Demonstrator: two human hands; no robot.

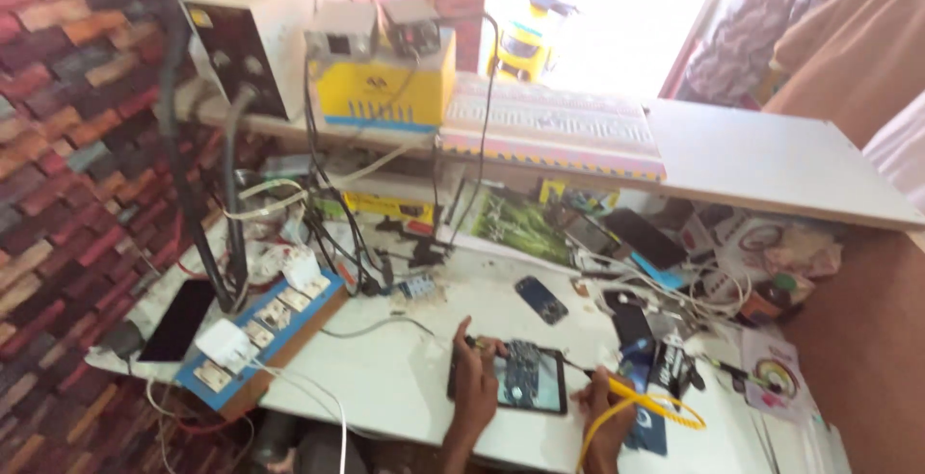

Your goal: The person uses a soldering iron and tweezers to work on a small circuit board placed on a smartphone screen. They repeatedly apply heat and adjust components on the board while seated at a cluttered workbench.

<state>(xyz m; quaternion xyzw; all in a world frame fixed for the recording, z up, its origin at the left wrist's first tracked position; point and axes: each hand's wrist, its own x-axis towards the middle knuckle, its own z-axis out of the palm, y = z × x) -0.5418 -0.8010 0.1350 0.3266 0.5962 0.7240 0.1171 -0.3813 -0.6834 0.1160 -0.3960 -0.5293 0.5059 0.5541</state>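
An opened phone (525,378) with its inner board showing lies on the white worktable (405,378) near the front edge. My left hand (474,378) grips the phone's left end. My right hand (599,405) holds a thin tool with a yellow cord (626,407), its tip reaching toward the phone's right edge.
A blue switchboard with white plugs (265,325) lies at the left beside a black phone (180,320). Another phone (541,300), cables and small parts crowd the right. A shelf (771,161) above carries a yellow box (383,84) and a white unit (246,36).
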